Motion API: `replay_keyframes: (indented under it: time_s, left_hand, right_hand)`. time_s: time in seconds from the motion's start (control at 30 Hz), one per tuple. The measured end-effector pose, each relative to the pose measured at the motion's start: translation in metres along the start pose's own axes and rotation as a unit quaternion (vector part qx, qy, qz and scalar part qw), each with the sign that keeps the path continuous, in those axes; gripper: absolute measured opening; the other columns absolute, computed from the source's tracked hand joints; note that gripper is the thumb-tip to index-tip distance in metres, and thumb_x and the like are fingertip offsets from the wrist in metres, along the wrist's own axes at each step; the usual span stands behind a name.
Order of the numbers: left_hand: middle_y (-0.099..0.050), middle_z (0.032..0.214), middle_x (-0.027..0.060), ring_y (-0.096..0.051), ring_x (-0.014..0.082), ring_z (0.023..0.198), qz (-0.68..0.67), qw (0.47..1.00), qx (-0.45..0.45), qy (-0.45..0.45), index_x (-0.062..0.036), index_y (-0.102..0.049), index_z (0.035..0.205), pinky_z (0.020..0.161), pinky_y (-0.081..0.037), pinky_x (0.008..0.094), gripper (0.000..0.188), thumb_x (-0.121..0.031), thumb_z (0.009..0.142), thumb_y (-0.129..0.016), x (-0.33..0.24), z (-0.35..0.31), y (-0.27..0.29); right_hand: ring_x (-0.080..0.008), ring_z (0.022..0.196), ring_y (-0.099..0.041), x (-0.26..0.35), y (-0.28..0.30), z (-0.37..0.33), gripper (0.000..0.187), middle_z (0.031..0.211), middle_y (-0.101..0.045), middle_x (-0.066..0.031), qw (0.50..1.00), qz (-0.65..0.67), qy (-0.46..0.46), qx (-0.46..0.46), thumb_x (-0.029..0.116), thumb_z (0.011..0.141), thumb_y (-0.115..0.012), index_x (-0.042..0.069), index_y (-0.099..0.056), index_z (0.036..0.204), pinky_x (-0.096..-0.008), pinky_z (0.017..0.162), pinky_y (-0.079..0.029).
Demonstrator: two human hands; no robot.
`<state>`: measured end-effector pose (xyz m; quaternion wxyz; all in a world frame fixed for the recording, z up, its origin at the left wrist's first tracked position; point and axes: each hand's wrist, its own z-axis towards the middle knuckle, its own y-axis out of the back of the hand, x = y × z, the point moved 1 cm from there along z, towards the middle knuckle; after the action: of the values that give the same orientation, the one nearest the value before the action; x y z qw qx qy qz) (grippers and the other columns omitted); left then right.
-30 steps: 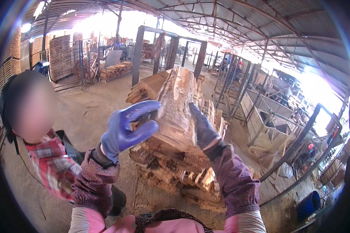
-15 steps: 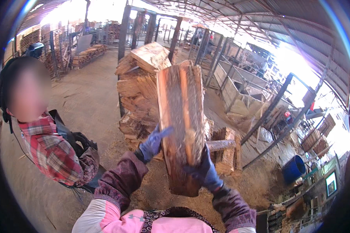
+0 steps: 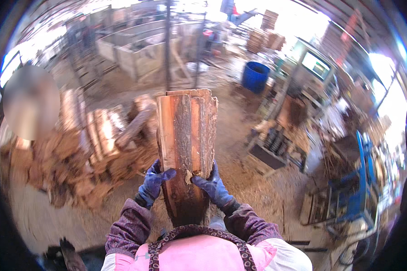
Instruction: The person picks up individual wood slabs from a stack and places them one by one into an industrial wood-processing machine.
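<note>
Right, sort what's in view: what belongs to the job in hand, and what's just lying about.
Job in hand:
- bark-streaked boards, held upright in front of the body
- left hand and right hand, gripping their sides

Apparently just lying about:
- blue drum
- blue metal frame
- wood pile at left, untouched, though perhaps related

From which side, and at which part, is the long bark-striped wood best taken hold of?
Probably by both long edges of the bark-striped wood, toward its near end: left grip from the left, right grip from the right, thumbs over the upper face. It is long and narrow, pointing ahead, with its edges facing left and right.
</note>
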<state>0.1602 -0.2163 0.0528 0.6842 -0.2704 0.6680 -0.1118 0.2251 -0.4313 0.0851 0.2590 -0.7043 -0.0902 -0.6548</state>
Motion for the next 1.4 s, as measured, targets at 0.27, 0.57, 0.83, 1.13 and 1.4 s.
replay_keyframes:
  time_s: [0.27, 0.57, 0.83, 1.13, 1.4]
  left_hand:
    - [-0.06, 0.124, 0.0005, -0.055, 0.0135, 0.112, 0.085, 0.969, 0.208, 0.103, -0.0063, -0.051, 0.133, 0.099, -0.041, 0.0311, 0.067, -0.002, 0.072, -0.077, 0.047, 0.143, -0.239]
    - [-0.065, 0.113, 0.0005, -0.058, 0.011, 0.103, 0.158, 0.984, 0.078, 0.022, -0.0045, -0.06, 0.122, 0.094, -0.047, 0.0298, 0.055, 0.004, 0.07, -0.078, 0.067, 0.245, -0.233]
    - [-0.065, 0.117, 0.0081, -0.059, 0.0163, 0.107, 0.432, 0.89, 0.021, 0.142, 0.0012, -0.056, 0.127, 0.098, -0.045, 0.0339, 0.07, -0.017, 0.067, -0.087, 0.084, 0.196, -0.128]
    - [-0.069, 0.096, 0.0113, -0.066, 0.0284, 0.09, 0.863, 0.461, 0.203, -0.032, -0.0237, -0.064, 0.112, 0.09, -0.044, 0.0425, 0.037, -0.022, 0.076, -0.064, 0.023, 0.203, -0.127]
    - [-0.064, 0.075, 0.0105, -0.058, 0.0282, 0.063, 0.764, 0.582, -0.243, -0.136, -0.0133, -0.064, 0.116, 0.058, -0.047, 0.0401, 0.041, -0.027, 0.077, -0.07, -0.022, 0.029, 0.045]
  right_hand:
    - [-0.0206, 0.101, -0.058, 0.022, 0.23, 0.033, 0.067, 0.121, -0.056, -0.0112, 0.961, 0.11, 0.066, -0.243, 0.014, 0.082, -0.073, 0.003, -0.037, 0.137, -0.0349, 0.089, -0.049]
    - [-0.0204, 0.121, -0.048, 0.086, 0.484, 0.163, 0.058, 0.133, -0.051, -0.0084, 0.953, 0.055, 0.043, -0.294, 0.04, 0.095, -0.053, -0.002, -0.047, 0.134, -0.0343, 0.107, -0.033]
    - [-0.0378, 0.131, -0.037, -0.005, 0.533, 0.271, 0.068, 0.141, -0.04, -0.0264, 0.571, -0.771, 0.06, -0.277, 0.042, 0.091, -0.051, -0.006, -0.039, 0.137, -0.0416, 0.11, -0.03]
    - [-0.0255, 0.075, -0.066, -0.071, 0.165, 0.197, 0.057, 0.086, -0.069, -0.0133, 0.807, -0.48, 0.083, 0.333, 0.041, 0.076, -0.076, 0.009, -0.057, 0.119, -0.0369, 0.066, -0.051]
    - [-0.0082, 0.069, -0.051, -0.16, 0.03, 0.24, 0.025, 0.081, -0.061, 0.0031, 0.954, -0.044, -0.211, 0.208, 0.025, 0.083, -0.076, 0.005, -0.066, 0.095, -0.0261, 0.063, -0.044]
